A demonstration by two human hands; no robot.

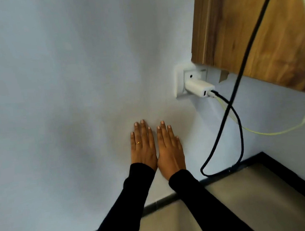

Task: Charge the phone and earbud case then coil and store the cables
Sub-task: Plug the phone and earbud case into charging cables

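Against the wall (70, 86) my left hand (143, 148) and right hand (170, 153) lie flat, empty. Black cable (227, 108) and yellow cable (272, 133) sit in the charger (198, 88); phone unseen. Unplugging probably comes next.

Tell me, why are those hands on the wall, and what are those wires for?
Both hands, left and right, lie flat and open against the pale wall, holding nothing. Beside them a white charger block sits in the wall socket, with a black cable and a pale yellow-green cable plugged in, both running up past a wooden panel.
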